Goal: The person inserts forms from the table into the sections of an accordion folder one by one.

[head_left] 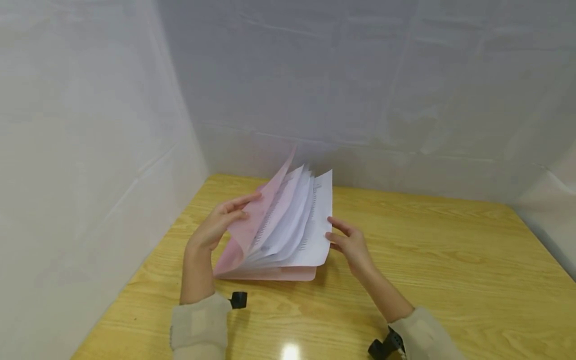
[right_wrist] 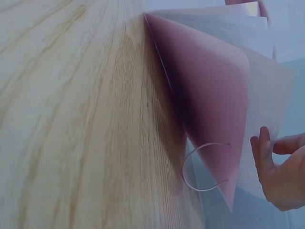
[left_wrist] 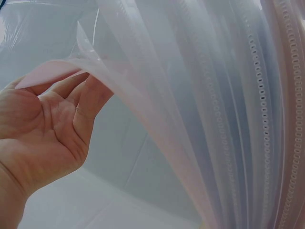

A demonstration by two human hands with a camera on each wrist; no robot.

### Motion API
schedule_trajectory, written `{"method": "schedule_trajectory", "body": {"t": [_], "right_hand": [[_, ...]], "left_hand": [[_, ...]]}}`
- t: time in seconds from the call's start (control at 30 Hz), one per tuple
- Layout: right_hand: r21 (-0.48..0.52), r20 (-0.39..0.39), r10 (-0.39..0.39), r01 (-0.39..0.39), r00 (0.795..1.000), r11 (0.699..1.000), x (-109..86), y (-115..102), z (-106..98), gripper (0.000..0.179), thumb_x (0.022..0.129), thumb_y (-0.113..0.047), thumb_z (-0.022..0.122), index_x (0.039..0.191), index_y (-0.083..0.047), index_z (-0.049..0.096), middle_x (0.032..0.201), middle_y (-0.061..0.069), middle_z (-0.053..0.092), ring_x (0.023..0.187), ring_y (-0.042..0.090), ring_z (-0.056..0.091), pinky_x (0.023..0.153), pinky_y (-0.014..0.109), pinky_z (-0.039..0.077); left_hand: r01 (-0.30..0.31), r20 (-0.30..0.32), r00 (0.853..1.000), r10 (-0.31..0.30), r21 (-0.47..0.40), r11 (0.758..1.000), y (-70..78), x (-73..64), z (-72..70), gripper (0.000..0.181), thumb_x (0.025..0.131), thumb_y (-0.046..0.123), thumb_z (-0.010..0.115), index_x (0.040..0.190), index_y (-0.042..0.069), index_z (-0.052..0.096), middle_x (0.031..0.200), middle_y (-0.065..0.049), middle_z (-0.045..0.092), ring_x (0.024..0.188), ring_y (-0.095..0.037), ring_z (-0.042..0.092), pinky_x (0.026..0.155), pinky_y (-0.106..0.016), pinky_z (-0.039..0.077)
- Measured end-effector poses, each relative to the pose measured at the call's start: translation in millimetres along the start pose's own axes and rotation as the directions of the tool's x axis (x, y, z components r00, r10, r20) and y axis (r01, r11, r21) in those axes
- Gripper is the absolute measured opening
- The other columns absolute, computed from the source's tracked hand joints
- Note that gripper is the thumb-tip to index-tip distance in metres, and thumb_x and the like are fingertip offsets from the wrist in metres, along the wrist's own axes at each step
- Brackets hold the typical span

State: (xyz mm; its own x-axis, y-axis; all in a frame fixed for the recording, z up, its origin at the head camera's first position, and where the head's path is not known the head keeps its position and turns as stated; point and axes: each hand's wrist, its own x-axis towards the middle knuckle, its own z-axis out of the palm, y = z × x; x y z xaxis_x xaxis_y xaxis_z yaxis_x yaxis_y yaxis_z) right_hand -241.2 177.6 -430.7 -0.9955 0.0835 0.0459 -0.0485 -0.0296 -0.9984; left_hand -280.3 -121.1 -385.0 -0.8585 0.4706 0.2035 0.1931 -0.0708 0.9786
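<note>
A pink folder (head_left: 236, 255) stands partly raised on the table, its leaves fanned apart. Clear sleeves (left_wrist: 214, 95) with punched edges show in the left wrist view, and printed white sheets (head_left: 320, 207) face up in the head view. My left hand (head_left: 213, 225) pinches the front cover (head_left: 263, 212) between thumb and fingers and holds it up. At the opposite side, my right hand (head_left: 353, 247) pinches the outer edge of a page. The right wrist view shows the pink back cover (right_wrist: 205, 76) tilted off the wood, with a thin elastic loop (right_wrist: 184, 167) hanging from it.
The wood-grain table (head_left: 427, 265) extends to the right of the folder. White sheeting (head_left: 360, 90) hangs behind the table and along its left and right sides. A black wrist camera (head_left: 239, 300) sits by the left sleeve, another (head_left: 386, 345) by the right.
</note>
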Motion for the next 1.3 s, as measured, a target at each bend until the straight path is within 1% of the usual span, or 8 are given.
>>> {"method": "schedule_trajectory", "body": {"t": [0.2, 0.37, 0.5, 0.7, 0.9, 1.13, 1.2, 1.3], "right_hand": [[-0.025, 0.01, 0.003, -0.003, 1.0, 1.0, -1.0, -2, 8, 0.045, 0.083, 0.005, 0.057, 0.127, 0.006, 0.05, 0.132, 0.02, 0.044, 0.094, 0.022, 0.057, 0.078, 0.029, 0.048], [-0.048, 0.004, -0.007, 0.007, 1.0, 0.999, 2.5, 2, 11, 0.045, 0.081, 0.005, 0.059, 0.126, 0.007, 0.051, 0.129, 0.02, 0.048, 0.088, 0.02, 0.06, 0.078, 0.03, 0.048], [-0.075, 0.01, -0.007, 0.008, 1.0, 0.997, 5.8, 3, 12, 0.044, 0.081, 0.005, 0.059, 0.125, 0.008, 0.052, 0.128, 0.02, 0.05, 0.087, 0.021, 0.061, 0.079, 0.032, 0.048], [-0.134, 0.037, 0.03, -0.025, 0.999, 0.991, 10.2, 3, 14, 0.042, 0.082, 0.002, 0.061, 0.124, 0.003, 0.055, 0.129, 0.018, 0.049, 0.09, 0.025, 0.06, 0.079, 0.033, 0.047], [-0.175, 0.066, 0.028, -0.016, 0.997, 0.984, 14.0, 1, 15, 0.041, 0.082, 0.002, 0.061, 0.123, 0.003, 0.056, 0.129, 0.019, 0.049, 0.09, 0.025, 0.061, 0.079, 0.033, 0.048], [-0.189, 0.08, 0.03, -0.015, 0.996, 0.982, 19.1, 1, 19, 0.042, 0.08, 0.005, 0.061, 0.122, 0.006, 0.056, 0.125, 0.022, 0.051, 0.084, 0.021, 0.06, 0.071, 0.029, 0.049], [-0.186, 0.075, 0.035, -0.021, 0.997, 0.982, 20.2, 0, 21, 0.042, 0.08, 0.006, 0.061, 0.122, 0.005, 0.056, 0.124, 0.022, 0.052, 0.082, 0.02, 0.059, 0.069, 0.027, 0.049], [-0.183, 0.061, 0.041, -0.029, 0.997, 0.983, 21.0, -1, 22, 0.042, 0.08, 0.006, 0.06, 0.122, 0.006, 0.056, 0.123, 0.022, 0.053, 0.078, 0.018, 0.059, 0.066, 0.026, 0.049]], "left_hand": [[-0.014, 0.0, 1.0, 0.014, 0.006, 1.0, -1.0, -0.2, 0.3, 0.046, 0.089, 0.002, 0.046, 0.134, 0.0, 0.044, 0.141, -0.008, 0.038, 0.11, -0.016, 0.043, 0.078, -0.022, 0.041], [-0.026, 0.006, 1.0, 0.026, 0.012, 1.0, -1.6, 0.3, 0.3, 0.045, 0.09, 0.002, 0.046, 0.135, 0.0, 0.044, 0.142, -0.011, 0.036, 0.111, -0.016, 0.043, 0.078, -0.023, 0.042], [-0.024, 0.011, 1.0, 0.024, 0.002, 1.0, -1.7, 1.0, 0.9, 0.044, 0.09, 0.002, 0.046, 0.135, 0.0, 0.044, 0.142, -0.012, 0.035, 0.106, -0.014, 0.046, 0.076, -0.022, 0.043], [-0.02, 0.016, 1.0, 0.021, -0.016, 1.0, -1.5, 1.1, 1.1, 0.044, 0.09, 0.001, 0.046, 0.134, 0.001, 0.045, 0.139, -0.012, 0.038, 0.096, -0.013, 0.05, 0.072, -0.022, 0.044], [-0.022, 0.022, 1.0, 0.022, -0.016, 1.0, -1.9, 0.5, 1.1, 0.045, 0.09, 0.001, 0.046, 0.135, 0.0, 0.044, 0.141, -0.01, 0.037, 0.106, -0.014, 0.046, 0.075, -0.022, 0.043], [-0.041, 0.025, 0.999, 0.041, 0.005, 0.999, -2.2, 0.4, 1.5, 0.046, 0.088, 0.0, 0.046, 0.134, -0.001, 0.044, 0.142, -0.008, 0.037, 0.125, -0.018, 0.031, 0.087, -0.024, 0.037], [-0.045, 0.028, 0.999, 0.044, 0.011, 0.999, -2.5, 0.7, 1.1, 0.046, 0.088, 0.0, 0.046, 0.134, -0.002, 0.044, 0.142, -0.008, 0.036, 0.127, -0.019, 0.029, 0.089, -0.025, 0.035], [-0.042, 0.032, 0.999, 0.042, 0.01, 0.999, -2.3, 1.1, 1.2, 0.046, 0.088, 0.0, 0.046, 0.134, -0.001, 0.044, 0.142, -0.008, 0.036, 0.124, -0.018, 0.032, 0.087, -0.024, 0.037]]}}
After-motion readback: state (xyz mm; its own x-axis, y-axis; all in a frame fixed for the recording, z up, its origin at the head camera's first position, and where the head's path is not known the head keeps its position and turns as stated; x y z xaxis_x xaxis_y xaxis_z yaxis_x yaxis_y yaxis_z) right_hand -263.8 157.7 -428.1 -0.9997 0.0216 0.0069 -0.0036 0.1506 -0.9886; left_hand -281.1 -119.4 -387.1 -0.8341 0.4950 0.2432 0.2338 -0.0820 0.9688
